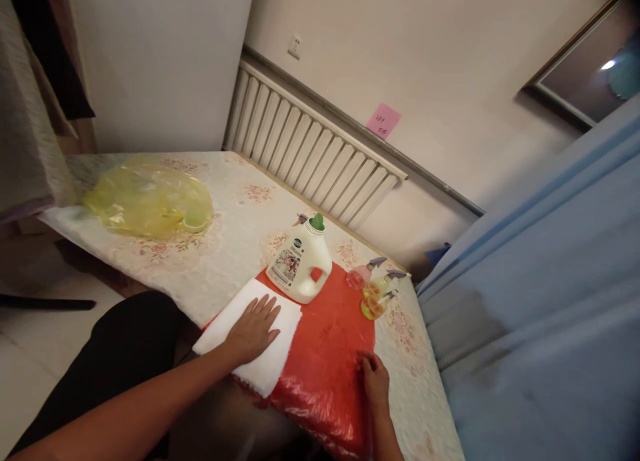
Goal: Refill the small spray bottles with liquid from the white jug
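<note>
On the worktop (235,214), the left hand (253,333) rests, fingers slightly spread, on a flat white cloth (220,327) over shiny, wrinkled red plastic (325,341), the right hand's (377,381) curled fingers at its edge, their grip unclear.

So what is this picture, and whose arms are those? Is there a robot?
No robot here! A person wears a camera on their head, looking forward and down, so you see their own two arms.

The left hand lies spread on a folded white cloth. The right hand is at the edge of the shiny red plastic; I can't tell whether it grips it.

A big jug stands on the red plastic, with small spray bottles to its right. Farther left, a yellow bag lies on the flowery cover.
</note>
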{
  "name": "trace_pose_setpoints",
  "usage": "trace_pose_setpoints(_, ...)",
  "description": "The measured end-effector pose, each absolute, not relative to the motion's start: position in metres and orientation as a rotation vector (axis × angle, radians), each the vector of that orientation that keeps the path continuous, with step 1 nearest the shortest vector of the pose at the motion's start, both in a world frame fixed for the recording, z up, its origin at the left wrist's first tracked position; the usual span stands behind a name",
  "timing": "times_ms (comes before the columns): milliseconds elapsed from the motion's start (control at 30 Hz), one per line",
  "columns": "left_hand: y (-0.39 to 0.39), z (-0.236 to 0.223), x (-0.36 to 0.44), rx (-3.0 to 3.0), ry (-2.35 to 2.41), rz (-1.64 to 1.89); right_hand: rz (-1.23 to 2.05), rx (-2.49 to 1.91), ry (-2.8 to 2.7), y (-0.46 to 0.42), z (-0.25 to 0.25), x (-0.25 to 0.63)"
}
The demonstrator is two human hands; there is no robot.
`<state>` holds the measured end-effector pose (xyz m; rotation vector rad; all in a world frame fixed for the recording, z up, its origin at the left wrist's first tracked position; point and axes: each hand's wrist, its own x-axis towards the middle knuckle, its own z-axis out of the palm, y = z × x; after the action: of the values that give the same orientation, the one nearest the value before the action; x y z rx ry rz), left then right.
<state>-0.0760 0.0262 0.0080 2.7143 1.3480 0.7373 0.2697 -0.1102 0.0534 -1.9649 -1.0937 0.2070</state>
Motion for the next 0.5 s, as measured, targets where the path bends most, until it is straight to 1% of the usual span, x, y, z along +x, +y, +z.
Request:
trace_pose_setpoints(200, 0.027, 0.009, -0.075, 2.664, 1.334, 0.72, 0.187, -1.926, -1.021, -0.106, 0.059, 0.269)
trace_pose_setpoints(333, 0.037, 0.032, -0.077, 2.612, 1.267, 0.623, 0.32, -1.89, -1.005, -0.087, 0.065, 0.256)
trace_pose_setpoints(500, 0.07, 0.061, -0.08, 2.495, 1.168, 0.529, 0.48, -1.792, -1.001, -0.047, 0.075, 0.229)
